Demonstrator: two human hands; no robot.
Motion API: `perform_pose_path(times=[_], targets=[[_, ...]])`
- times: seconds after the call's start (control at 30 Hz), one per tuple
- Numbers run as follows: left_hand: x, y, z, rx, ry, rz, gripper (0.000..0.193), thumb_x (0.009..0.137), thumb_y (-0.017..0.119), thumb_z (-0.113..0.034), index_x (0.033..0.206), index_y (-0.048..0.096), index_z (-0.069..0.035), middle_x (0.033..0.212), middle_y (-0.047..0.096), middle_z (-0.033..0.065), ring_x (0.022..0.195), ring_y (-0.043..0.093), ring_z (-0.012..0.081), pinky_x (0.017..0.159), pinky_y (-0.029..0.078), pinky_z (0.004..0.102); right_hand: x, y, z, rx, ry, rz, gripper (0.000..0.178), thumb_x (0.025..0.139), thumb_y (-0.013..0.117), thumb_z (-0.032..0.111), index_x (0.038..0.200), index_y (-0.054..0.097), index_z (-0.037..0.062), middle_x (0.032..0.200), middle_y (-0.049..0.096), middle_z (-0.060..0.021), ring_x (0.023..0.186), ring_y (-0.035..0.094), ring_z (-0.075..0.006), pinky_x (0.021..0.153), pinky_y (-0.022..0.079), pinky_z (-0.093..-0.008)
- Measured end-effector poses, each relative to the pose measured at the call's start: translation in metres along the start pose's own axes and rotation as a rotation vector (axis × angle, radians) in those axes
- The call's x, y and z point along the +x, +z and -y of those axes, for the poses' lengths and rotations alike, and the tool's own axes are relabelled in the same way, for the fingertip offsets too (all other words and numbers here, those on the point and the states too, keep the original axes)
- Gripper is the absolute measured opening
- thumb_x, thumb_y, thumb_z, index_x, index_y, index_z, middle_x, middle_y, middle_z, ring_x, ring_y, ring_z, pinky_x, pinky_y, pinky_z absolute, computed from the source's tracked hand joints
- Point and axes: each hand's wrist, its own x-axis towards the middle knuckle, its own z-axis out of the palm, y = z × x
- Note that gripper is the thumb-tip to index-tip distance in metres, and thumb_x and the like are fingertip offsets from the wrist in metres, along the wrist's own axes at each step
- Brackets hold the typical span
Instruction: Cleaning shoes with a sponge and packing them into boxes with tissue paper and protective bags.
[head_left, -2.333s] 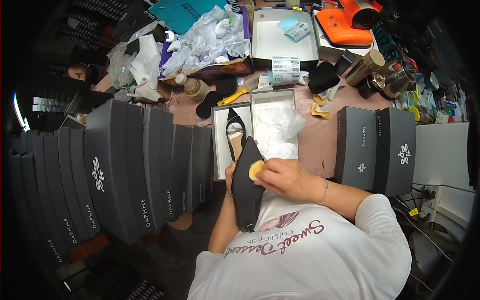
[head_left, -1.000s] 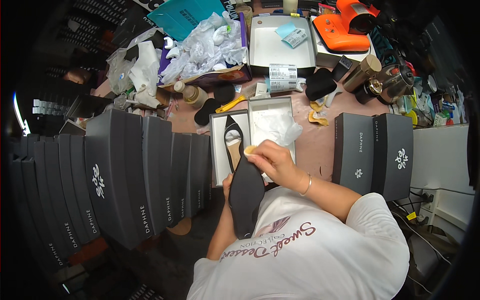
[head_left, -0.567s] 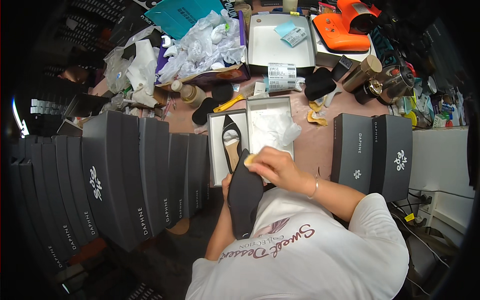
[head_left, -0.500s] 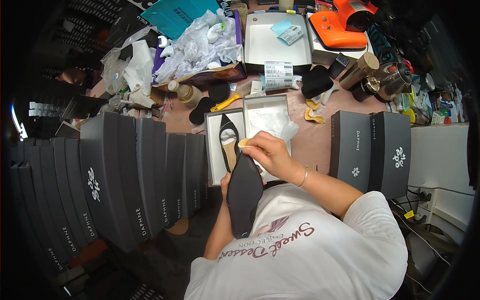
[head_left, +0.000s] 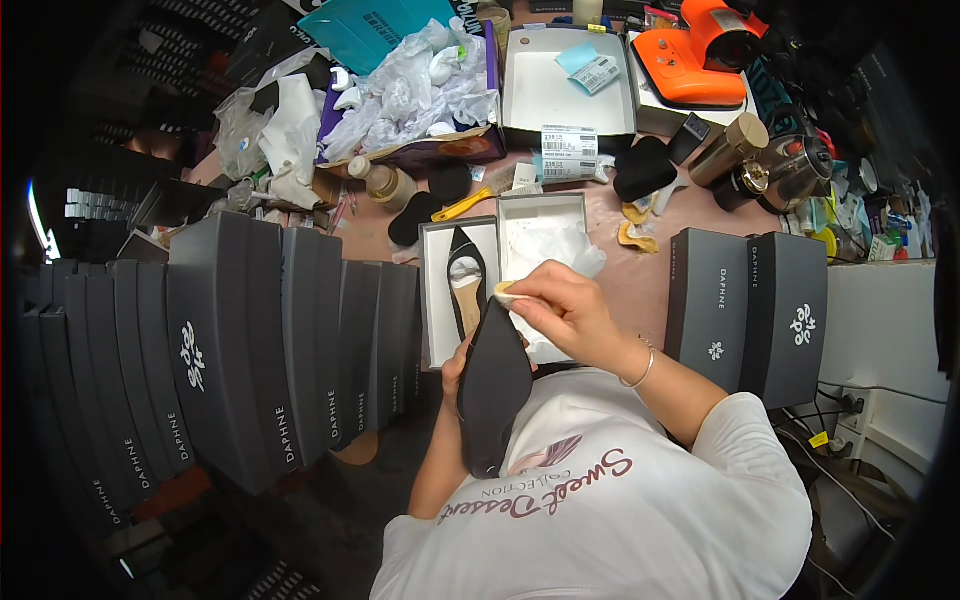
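My left hand (head_left: 455, 362) holds a black pointed shoe (head_left: 492, 392) upright in front of my chest, its sole facing me. My right hand (head_left: 562, 308) pinches a small pale sponge (head_left: 506, 292) and presses it against the toe end of that shoe. Just beyond, an open grey shoebox lid (head_left: 436, 300) holds the second black shoe (head_left: 465, 282), lying with its tan insole up. Beside it the open shoebox (head_left: 541, 208) contains white tissue paper.
A row of closed dark grey shoeboxes (head_left: 250, 340) stands at my left, two more (head_left: 750, 310) at my right. Crumpled white paper (head_left: 410, 85), a small bottle (head_left: 385, 183), black pads (head_left: 645, 168), an empty grey box (head_left: 565, 85) and an orange device (head_left: 700, 50) crowd the far side.
My right hand with the sponge has slid from the middle of the shoe's sole up toward its toe tip. The shoe stays held in my left hand.
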Motion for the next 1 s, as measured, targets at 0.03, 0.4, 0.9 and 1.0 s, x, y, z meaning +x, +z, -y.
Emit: perform_pose_path(times=[0.03,0.4,0.9,1.0], targets=[[0.0,-0.002,-0.002,0.029,-0.024,0.021,0.092,0.075,0.06,-0.061,0.137,0.034,0.003,0.113,0.056,0.0175,0.096,0.063,0.0259,0.083,0.053,0.0377,0.001,0.007,0.0,-0.007,-0.061,0.014,0.018,0.083,0.066,0.003,0.101,0.065,0.0006,0.082,0.057,-0.0089,0.067,0.057,-0.0153,0.059,0.045,-0.0258],[-0.005,0.002,0.004,0.123,0.035,-0.028,0.084,0.08,0.05,-0.063,0.13,0.042,0.005,0.111,0.056,0.0126,0.101,0.057,0.0186,0.086,0.048,0.0293,-0.003,0.022,0.004,-0.201,-0.153,-0.053,0.014,0.08,0.068,0.002,0.092,0.064,-0.0012,0.082,0.061,-0.0129,0.07,0.062,-0.0266,0.062,0.049,-0.0328],[-0.005,0.017,-0.004,0.12,0.06,-0.242,0.09,0.079,0.05,-0.064,0.134,0.037,0.005,0.113,0.057,0.0165,0.1,0.06,0.0224,0.087,0.049,0.032,-0.01,0.026,0.012,-0.077,-0.028,0.084,0.011,0.083,0.066,0.004,0.092,0.063,0.0004,0.081,0.059,-0.0131,0.071,0.061,-0.0282,0.063,0.049,-0.0335],[-0.011,-0.005,0.005,0.154,0.022,-0.099,0.095,0.075,0.057,-0.066,0.136,0.035,0.004,0.112,0.057,0.0175,0.097,0.062,0.0261,0.083,0.052,0.0336,0.015,0.029,-0.009,-0.19,-0.126,-0.029,0.01,0.084,0.066,0.006,0.089,0.063,-0.0019,0.078,0.058,-0.0111,0.067,0.059,-0.0231,0.061,0.047,-0.033]])
